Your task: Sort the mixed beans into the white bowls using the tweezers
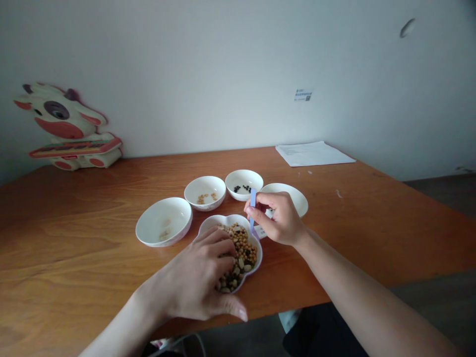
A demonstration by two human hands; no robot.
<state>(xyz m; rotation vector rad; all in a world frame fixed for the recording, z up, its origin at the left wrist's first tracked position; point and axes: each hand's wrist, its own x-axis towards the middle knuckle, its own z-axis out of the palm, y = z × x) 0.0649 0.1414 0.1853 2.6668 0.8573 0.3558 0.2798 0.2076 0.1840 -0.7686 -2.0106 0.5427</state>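
A white, flower-shaped bowl (259, 258) near the table's front edge holds mixed beans and seeds (243, 244). My left hand (203, 275) lies over its left side, thumb stretched out and fingers apart; the fingertips are partly hidden among the beans. Just beyond the bowl's right rim, my right hand (277, 215) pinches light-blue tweezers (253, 199) upright, with the lower end near the rim. Behind stand a white bowl with a few pale flat seeds (163, 222), one with yellowish beans (205, 192) and one with black beans (244, 184). A white dish (297, 198) is partly behind my right hand.
A cow-shaped toy keyboard (74, 129) stands at the back left against the wall. Sheets of paper (314, 153) lie at the back right of the wooden table (92, 213). A small label (303, 94) is stuck on the wall.
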